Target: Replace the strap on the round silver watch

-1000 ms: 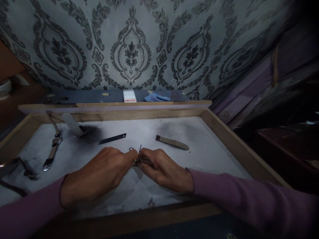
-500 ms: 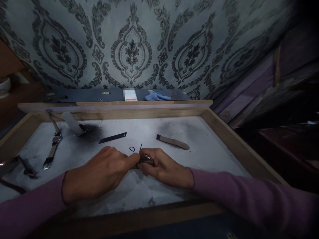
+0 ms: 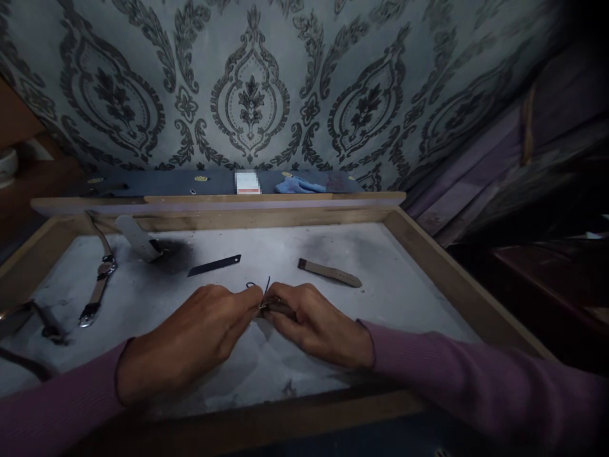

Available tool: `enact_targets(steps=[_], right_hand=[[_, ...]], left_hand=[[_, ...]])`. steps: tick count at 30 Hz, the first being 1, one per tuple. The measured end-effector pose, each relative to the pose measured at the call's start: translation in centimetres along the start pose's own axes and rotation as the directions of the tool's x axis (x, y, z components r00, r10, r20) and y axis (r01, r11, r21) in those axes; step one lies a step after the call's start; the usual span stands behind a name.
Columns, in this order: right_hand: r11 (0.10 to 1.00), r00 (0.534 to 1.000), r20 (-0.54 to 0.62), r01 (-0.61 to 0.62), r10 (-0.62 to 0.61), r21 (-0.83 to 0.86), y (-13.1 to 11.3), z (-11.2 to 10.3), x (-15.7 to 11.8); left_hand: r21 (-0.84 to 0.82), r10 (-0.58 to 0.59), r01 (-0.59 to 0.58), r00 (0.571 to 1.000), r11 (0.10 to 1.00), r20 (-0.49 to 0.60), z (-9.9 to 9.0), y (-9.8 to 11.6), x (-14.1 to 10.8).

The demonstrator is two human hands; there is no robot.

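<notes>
My right hand [image 3: 318, 325] is closed around a watch [image 3: 281, 306], whose metal case edge shows between thumb and forefinger. My left hand [image 3: 197, 330] is closed in a pinch right at the watch's left edge; what its fingertips hold is hidden. A thin dark strand [image 3: 268, 287] sticks up between the two hands. Just behind the left fingertips lies a small dark loop [image 3: 250, 285]. Farther back are a flat dark blade [image 3: 214, 266] and, to the right, a loose tan watch strap [image 3: 330, 273].
The hands are over a white-lined wooden tray [image 3: 431, 266] with raised sides. Inside at left lie a strapped watch [image 3: 101, 279], a pale upright strap [image 3: 137, 238] and more dark straps [image 3: 47, 320]. Behind the tray are a blue cloth [image 3: 301, 185] and a small box [image 3: 247, 182].
The watch has tilted in my right hand, so its case now shows edge-on. My left fingertips have shifted slightly up and left and partly cover the small loop.
</notes>
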State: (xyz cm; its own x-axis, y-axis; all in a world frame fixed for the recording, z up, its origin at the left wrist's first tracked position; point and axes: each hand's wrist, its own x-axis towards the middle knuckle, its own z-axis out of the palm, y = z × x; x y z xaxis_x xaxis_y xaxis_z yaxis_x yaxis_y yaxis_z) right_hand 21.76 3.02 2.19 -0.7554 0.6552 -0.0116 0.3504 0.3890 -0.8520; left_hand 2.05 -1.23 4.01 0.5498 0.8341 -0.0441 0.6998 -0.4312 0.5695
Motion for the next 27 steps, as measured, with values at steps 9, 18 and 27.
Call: enact_targets(steps=[9, 18, 27], right_hand=[[0.945, 0.994, 0.067, -0.101, 0.084, 0.312, 0.42, -0.44, 0.60], [0.920, 0.988, 0.071, -0.152, 0.135, 0.360, 0.44, -0.71, 0.73], [0.930, 0.990, 0.074, -0.136, 0.118, 0.342, 0.43, -0.58, 0.87]], left_hand=[[0.071, 0.047, -0.042, 0.996, 0.997, -0.079, 0.60, -0.81, -0.32], [0.057, 0.064, -0.055, 0.984, 0.997, -0.168, 0.47, -0.68, -0.15], [0.039, 0.043, -0.037, 0.984, 0.999, -0.171, 0.78, -0.77, 0.15]])
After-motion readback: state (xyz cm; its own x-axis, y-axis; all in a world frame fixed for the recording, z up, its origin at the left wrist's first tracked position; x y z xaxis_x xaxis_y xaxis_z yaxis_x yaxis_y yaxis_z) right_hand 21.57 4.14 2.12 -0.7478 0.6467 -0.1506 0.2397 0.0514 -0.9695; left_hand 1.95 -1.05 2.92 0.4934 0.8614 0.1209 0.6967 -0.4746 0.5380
